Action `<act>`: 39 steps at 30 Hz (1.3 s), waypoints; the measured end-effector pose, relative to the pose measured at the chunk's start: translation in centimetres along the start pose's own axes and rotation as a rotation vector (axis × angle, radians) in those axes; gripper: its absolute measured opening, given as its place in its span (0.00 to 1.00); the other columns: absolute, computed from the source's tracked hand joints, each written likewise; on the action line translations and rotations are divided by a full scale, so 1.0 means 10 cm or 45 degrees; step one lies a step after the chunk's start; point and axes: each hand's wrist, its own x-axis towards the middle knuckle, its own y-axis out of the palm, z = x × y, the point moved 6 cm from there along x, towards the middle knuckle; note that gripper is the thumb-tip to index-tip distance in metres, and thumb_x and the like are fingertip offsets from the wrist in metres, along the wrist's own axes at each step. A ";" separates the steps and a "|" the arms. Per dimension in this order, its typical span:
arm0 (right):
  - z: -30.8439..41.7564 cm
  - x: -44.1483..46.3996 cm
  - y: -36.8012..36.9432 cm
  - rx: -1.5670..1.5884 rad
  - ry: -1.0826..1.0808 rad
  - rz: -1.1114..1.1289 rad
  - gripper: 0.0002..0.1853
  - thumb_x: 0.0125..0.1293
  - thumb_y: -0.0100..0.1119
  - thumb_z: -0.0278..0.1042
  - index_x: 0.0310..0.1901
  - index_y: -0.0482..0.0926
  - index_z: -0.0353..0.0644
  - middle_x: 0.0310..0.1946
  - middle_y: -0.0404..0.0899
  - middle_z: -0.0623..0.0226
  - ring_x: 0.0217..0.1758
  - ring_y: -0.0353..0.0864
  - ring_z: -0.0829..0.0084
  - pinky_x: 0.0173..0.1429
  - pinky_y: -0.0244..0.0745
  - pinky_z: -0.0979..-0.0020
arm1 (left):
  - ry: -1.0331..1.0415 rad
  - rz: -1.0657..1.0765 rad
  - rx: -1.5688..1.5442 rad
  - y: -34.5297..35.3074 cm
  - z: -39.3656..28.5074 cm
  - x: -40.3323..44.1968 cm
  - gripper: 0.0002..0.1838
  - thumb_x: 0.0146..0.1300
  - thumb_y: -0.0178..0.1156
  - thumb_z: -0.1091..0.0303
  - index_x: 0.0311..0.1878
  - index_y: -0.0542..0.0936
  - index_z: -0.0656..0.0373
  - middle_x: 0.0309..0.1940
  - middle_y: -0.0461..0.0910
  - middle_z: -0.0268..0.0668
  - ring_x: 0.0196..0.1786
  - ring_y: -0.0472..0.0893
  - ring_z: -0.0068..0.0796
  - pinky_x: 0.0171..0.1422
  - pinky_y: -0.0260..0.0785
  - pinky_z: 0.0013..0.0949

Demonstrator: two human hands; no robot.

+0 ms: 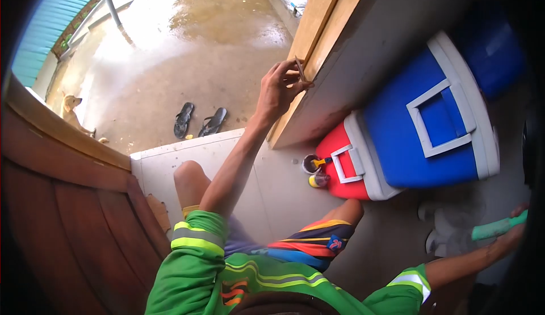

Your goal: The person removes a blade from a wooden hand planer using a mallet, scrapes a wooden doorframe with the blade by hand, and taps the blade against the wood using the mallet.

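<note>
My left hand (278, 88) is raised at the wooden door frame (319, 22), its fingers pinching a thin brown flat piece (300, 69). The piece is close against the frame's edge; its exact kind is unclear. Far out on the right, my right hand (512, 236) is closed around a long mint-green object (493, 230), partly cut off by the dark edge of the view. Beyond my knees, a small open can (310, 165) with a yellow-handled brush (322, 162) in it stands beside a small yellow-labelled can (319, 180).
A red cooler (334, 144) and a larger blue cooler (392, 122) stand along the wall on the right. A brown wooden door (68, 218) is on the left. Black flip-flops (212, 123) lie outside the sill on wet concrete, and a dog (71, 109) sits near the doorway.
</note>
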 end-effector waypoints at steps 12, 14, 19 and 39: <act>0.41 -1.81 2.48 0.120 0.438 1.292 0.28 0.71 0.46 0.33 0.72 0.58 0.40 0.30 0.72 0.67 0.21 0.65 0.86 0.25 0.64 0.81 | 0.131 -0.040 0.062 -0.04 -0.09 0.04 0.25 0.50 0.75 0.69 0.51 0.77 0.62 0.44 0.80 0.44 0.46 0.85 0.39 0.51 0.81 0.37; 0.65 -1.73 2.77 0.092 0.268 1.355 0.28 0.72 0.45 0.32 0.72 0.59 0.40 0.31 0.73 0.66 0.21 0.66 0.86 0.25 0.65 0.81 | 0.120 -0.057 0.052 -0.04 -0.08 0.04 0.24 0.50 0.75 0.68 0.50 0.78 0.62 0.44 0.80 0.43 0.45 0.85 0.38 0.51 0.81 0.37; 0.73 -1.70 3.15 0.052 0.127 1.354 0.27 0.71 0.48 0.28 0.71 0.62 0.40 0.50 0.79 0.62 0.23 0.67 0.82 0.32 0.71 0.75 | 0.127 -0.070 0.047 -0.06 -0.03 0.05 0.24 0.50 0.75 0.67 0.49 0.78 0.62 0.42 0.80 0.42 0.44 0.85 0.38 0.50 0.81 0.37; 0.80 -1.64 3.27 0.138 0.281 1.392 0.28 0.73 0.43 0.32 0.74 0.59 0.50 0.29 0.69 0.72 0.18 0.61 0.88 0.21 0.61 0.83 | -0.144 0.045 0.038 -0.04 0.59 -0.31 0.25 0.47 0.77 0.67 0.48 0.80 0.60 0.41 0.83 0.42 0.42 0.85 0.34 0.45 0.78 0.36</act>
